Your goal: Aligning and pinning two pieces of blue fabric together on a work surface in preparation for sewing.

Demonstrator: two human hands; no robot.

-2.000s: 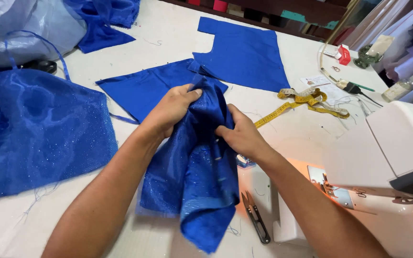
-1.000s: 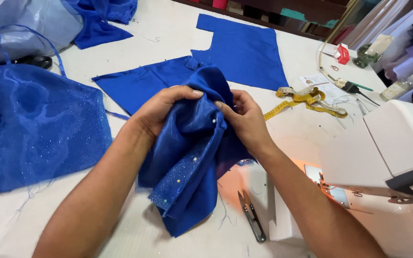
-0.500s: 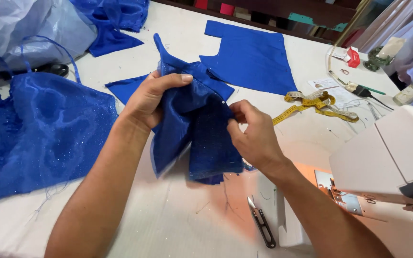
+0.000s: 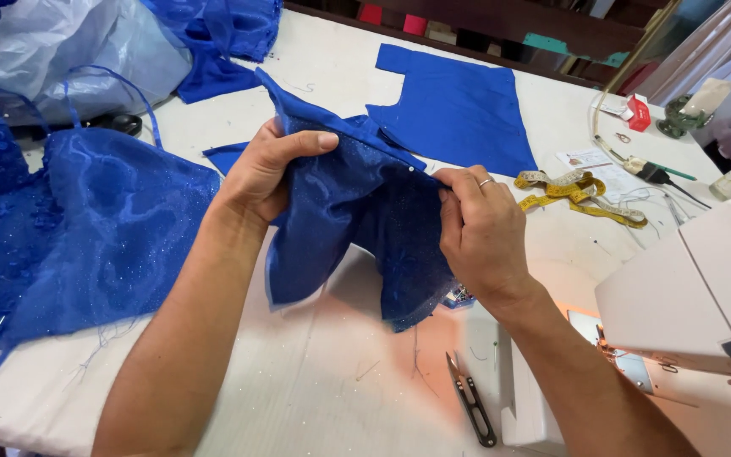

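Both hands hold one piece of blue cloth (image 4: 357,211) up off the white worktop (image 4: 315,381) in the head view, the only view there is. The left hand (image 4: 260,173) has its grip shut on the upper left edge of the cloth, thumb on top and fingers curled behind. The right hand (image 4: 480,228), a ring on one finger, pinches the upper right edge shut between thumb and fingertips, beside a small pin head or bead at the fold. The cloth hangs between them, its lower corner just above the worktop. To handle it well, I judge, the edge should be kept taut and level between the two pinches so the layers stay matched and the sheer top layer does not slip. A flat blue panel (image 4: 458,110) lies beyond the cloth, a yellow tape measure (image 4: 577,193) right of it, thread snips (image 4: 471,410) below it, the sewing machine (image 4: 695,288) further right, and a sparkly blue garment (image 4: 86,228) to its left.
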